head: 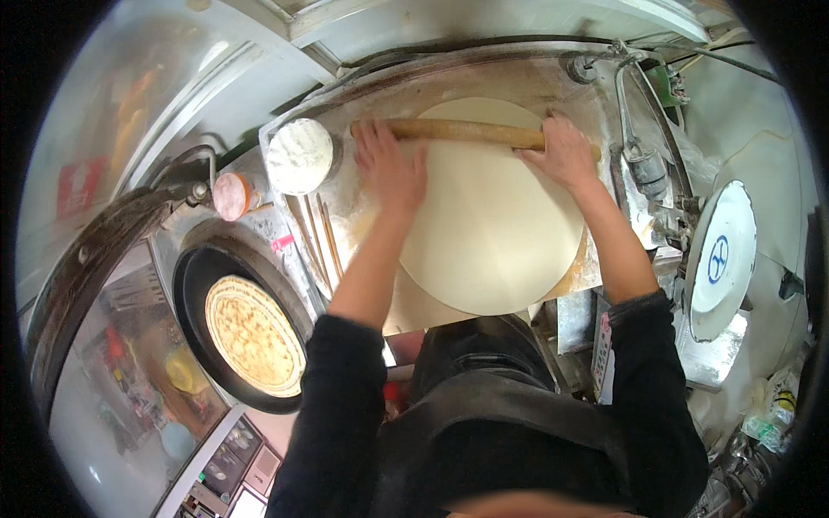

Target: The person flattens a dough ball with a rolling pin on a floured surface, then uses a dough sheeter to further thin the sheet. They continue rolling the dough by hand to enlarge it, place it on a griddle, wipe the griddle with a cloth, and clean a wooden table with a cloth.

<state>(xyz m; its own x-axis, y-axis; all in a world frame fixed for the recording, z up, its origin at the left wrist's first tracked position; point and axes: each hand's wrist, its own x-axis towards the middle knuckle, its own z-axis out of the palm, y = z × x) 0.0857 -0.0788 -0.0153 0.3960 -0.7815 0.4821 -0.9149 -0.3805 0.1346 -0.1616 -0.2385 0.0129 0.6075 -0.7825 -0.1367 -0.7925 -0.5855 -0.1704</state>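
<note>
A wide round sheet of rolled dough (492, 226) lies on the floured wooden board (414, 317), its near edge reaching almost to the board's front. Across the far part of the dough runs a long wooden rolling pin (466, 131). My left hand (392, 168), blurred, lies flat with its fingers stretched over the pin's left end and the thumb apart. At the other end my right hand (567, 152) is closed around the pin, with the tip sticking out past it.
Left of the board stand a tub of white flour (300, 157), thin wooden sticks (329, 236) and an orange cup (232, 196). A browned flatbread (256, 335) sits in a black round pan (194, 285). An enamel basin (722, 259) stands tilted at right, near a metal lamp (646, 173).
</note>
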